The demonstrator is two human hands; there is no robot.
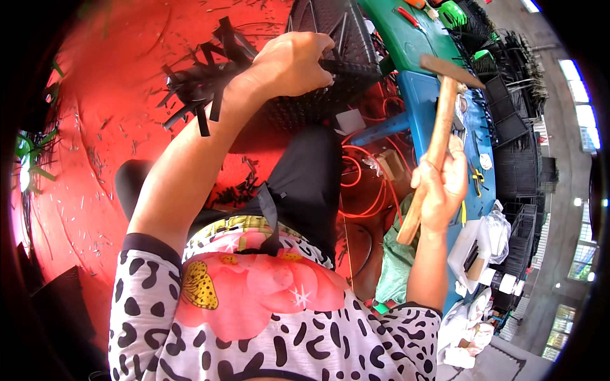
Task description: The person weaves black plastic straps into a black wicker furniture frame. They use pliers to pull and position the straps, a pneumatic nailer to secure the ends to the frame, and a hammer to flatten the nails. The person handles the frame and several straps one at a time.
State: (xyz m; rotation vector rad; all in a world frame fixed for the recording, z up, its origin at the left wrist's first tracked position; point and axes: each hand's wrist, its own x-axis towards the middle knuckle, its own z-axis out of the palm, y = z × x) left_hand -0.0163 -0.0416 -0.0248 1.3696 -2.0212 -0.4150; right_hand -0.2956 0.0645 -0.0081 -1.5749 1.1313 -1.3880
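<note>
My right hand point(443, 187), on the right, is closed around the wooden handle of a hammer point(438, 136). The hammer is raised, its rusty metal head at the top over the blue table. At the top middle, my left hand point(292, 63) curls its fingers at the edge of a black woven basket-like piece point(343, 41) and grips it. Loose black strips point(213, 73) stick out beside my left wrist and forearm. The underside of the left hand's grip is partly hidden.
A blue table point(416, 95) and a green table point(397, 32) with tools stand at right. A white tray point(467, 254) lies on the blue one. Red hose point(375, 206) coils below. Black offcuts point(244, 181) litter the red floor point(114, 190). Black woven pieces point(511, 120) stack beyond.
</note>
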